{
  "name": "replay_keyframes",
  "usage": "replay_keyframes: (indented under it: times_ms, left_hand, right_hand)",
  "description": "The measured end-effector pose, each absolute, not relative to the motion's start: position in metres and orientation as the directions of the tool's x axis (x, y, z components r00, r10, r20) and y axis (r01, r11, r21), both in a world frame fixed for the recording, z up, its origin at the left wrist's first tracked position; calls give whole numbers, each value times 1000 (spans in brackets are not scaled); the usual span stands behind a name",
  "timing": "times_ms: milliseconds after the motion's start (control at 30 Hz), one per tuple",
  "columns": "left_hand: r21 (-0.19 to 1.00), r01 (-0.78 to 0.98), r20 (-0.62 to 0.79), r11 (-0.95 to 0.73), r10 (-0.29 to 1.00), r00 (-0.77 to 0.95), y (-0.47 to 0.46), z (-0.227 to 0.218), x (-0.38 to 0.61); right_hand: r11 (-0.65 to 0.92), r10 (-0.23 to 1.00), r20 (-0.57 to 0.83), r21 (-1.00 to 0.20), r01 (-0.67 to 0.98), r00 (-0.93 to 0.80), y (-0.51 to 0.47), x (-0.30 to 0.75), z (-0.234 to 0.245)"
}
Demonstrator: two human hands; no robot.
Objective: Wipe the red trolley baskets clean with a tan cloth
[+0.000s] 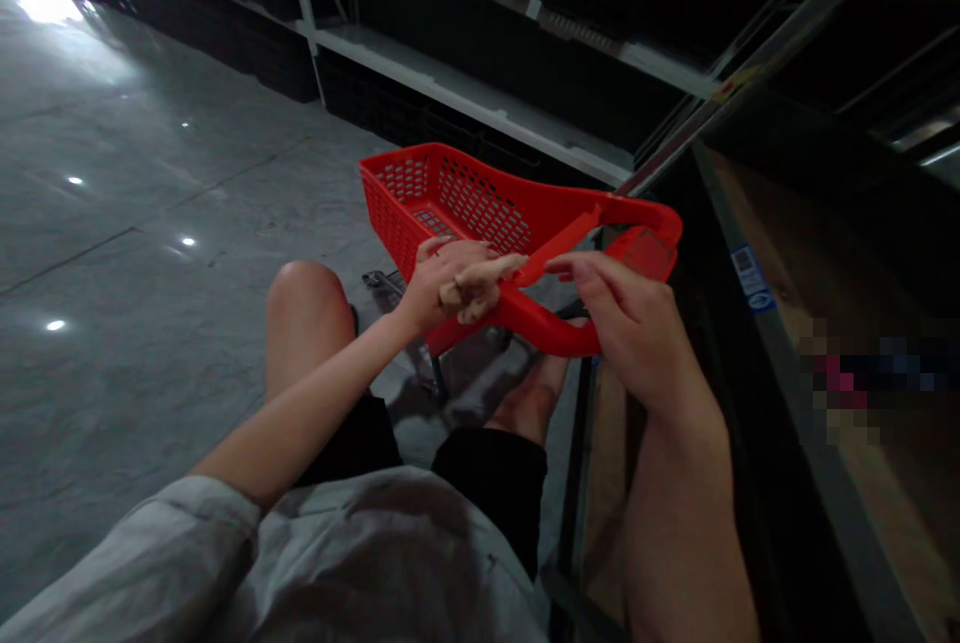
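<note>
A red plastic shopping cart (480, 193) stands just in front of my knees, its mesh basket pointing away to the left. My left hand (450, 268) lies at the near side of the basket, fingers bent over its rim. Against its thumb side is a knobbly tan piece that looks like a ginger root (476, 291), and the hand appears closed on it. My right hand (634, 323) overlaps the curved red handle (551, 325). Its thumb and index finger reach toward the left, while other fingers seem curled at the handle, partly hidden.
Behind the cart runs a metal shelf rack (450, 83) with dark crates (247, 48) on its lower level. On the right a wooden-decked stand (780, 233) with a blue label comes close to my right arm. Grey floor (135, 323) stretches away on the left.
</note>
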State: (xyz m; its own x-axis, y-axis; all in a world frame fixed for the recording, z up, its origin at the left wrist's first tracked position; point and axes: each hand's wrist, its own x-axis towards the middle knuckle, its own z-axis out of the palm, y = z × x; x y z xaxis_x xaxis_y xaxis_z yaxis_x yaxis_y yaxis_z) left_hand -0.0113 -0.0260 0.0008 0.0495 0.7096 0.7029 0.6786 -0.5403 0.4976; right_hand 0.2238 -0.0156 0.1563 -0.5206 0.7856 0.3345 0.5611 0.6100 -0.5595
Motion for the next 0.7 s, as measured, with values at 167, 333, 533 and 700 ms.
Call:
replay_keyframes:
  times_ms: [167,333,533,700]
  left_hand:
    - [617,727,580,-302,799,-159,9,-11,-60]
    - [618,736,593,-276,778,-206,2,31,-1]
    - [585,641,708,-497,699,-104,-30,45,72]
    - [701,640,637,-316,680,-362,6,-11,-9]
  right_hand:
    - [661,745,228,-376,649,-627,-16,195,146]
    - [603,797,226,-342,720,-560,4,199,138]
    - [464,886,237,-496,734,-400,4,214,146]
    - [506,861,255,-528,682,-441,-3,221,147]
